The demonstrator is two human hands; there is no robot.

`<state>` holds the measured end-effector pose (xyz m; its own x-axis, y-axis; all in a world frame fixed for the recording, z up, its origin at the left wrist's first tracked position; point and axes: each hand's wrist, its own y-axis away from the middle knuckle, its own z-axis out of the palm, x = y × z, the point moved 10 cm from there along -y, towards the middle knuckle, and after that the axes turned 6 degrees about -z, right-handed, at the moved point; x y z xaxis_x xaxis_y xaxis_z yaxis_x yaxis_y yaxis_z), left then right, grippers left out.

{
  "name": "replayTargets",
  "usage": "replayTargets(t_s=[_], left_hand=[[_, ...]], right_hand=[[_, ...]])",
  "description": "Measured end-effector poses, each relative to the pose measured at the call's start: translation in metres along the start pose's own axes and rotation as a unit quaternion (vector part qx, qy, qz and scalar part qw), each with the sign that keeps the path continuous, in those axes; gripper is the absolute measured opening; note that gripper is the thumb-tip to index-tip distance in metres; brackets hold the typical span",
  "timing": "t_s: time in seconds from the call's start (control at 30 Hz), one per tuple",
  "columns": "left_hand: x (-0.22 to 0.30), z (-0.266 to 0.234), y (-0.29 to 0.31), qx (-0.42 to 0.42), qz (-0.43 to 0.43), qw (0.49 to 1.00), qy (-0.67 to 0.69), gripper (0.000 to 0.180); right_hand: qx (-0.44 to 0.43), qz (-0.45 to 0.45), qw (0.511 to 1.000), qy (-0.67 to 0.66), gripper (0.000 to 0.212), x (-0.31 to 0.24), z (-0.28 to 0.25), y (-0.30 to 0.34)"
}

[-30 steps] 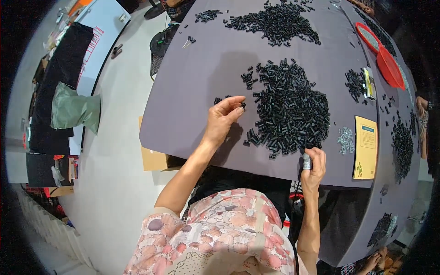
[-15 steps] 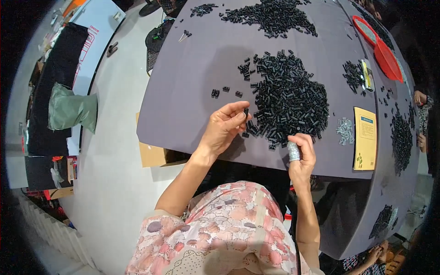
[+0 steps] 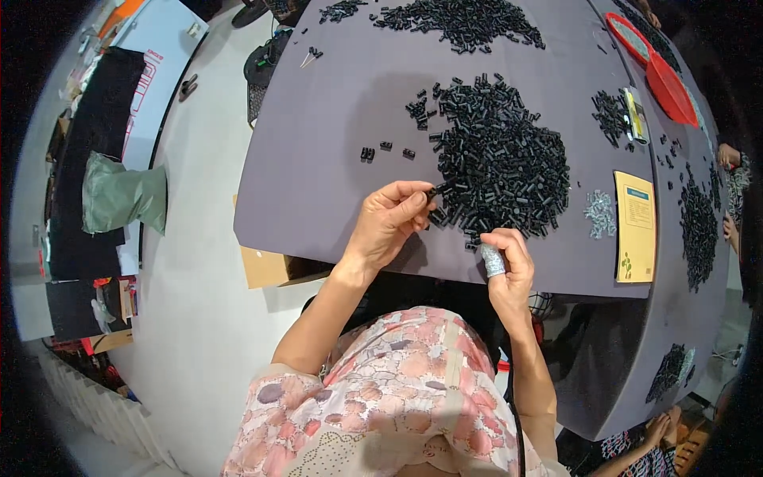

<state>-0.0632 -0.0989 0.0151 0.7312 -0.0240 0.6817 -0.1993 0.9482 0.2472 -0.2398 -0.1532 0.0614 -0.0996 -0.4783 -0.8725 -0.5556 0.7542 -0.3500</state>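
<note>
My left hand [image 3: 388,221] is pinched over the near left edge of a big pile of small black cylinders [image 3: 505,159]. Between its thumb and forefinger is a small black cylindrical piece [image 3: 431,193]. My right hand [image 3: 513,270] is closed at the near edge of the same pile, with fingertips and thumb together. Its thumb wears a silvery-grey wrapping [image 3: 492,260]. Whatever those fingers hold, if anything, is too small or hidden to name. Left of the pile, a few separate black pieces [image 3: 385,146] lie on the grey-covered table [image 3: 310,175].
Another black heap [image 3: 465,24] lies at the far side. To the right are small clear pieces [image 3: 601,215], a yellow booklet [image 3: 635,230] and red baskets [image 3: 671,89]. Other people's hands [image 3: 727,155] show at the right rim. An open cardboard box [image 3: 266,268] sits below the left edge.
My right hand has moved left, closer to my left hand. The left hand keeps its pinch on the black piece, which has tilted. The whole view has shifted slightly.
</note>
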Motion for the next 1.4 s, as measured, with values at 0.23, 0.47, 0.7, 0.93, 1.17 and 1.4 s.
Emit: replayTargets(t_s=[0.23,0.47,0.7,0.93,1.17,1.4], left_hand=[[-0.010,0.001,0.004,0.010,-0.014,1.000,-0.015,0.019],[-0.018,0.013,0.006,0.018,-0.018,0.998,-0.062,0.016],[-0.016,0.002,0.011,0.034,0.005,0.988,-0.152,0.015],[-0.015,-0.004,0.016,0.002,-0.016,0.997,-0.071,0.014],[-0.003,-0.035,0.017,0.036,0.022,0.999,-0.010,0.015],[0.031,-0.091,0.026,0.108,0.077,0.990,0.050,0.013]], right_hand=[[0.000,-0.002,0.998,-0.069,0.034,-0.014,0.011,-0.021],[-0.032,-0.032,0.997,-0.064,0.043,-0.027,0.027,-0.040],[-0.090,-0.019,0.995,-0.031,0.043,-0.031,0.042,-0.042],[-0.155,0.149,0.952,-0.218,0.018,0.009,0.075,-0.048],[-0.206,0.155,0.939,-0.227,0.018,0.012,0.113,-0.057],[-0.185,-0.101,0.975,0.069,0.019,-0.025,0.142,-0.115]])
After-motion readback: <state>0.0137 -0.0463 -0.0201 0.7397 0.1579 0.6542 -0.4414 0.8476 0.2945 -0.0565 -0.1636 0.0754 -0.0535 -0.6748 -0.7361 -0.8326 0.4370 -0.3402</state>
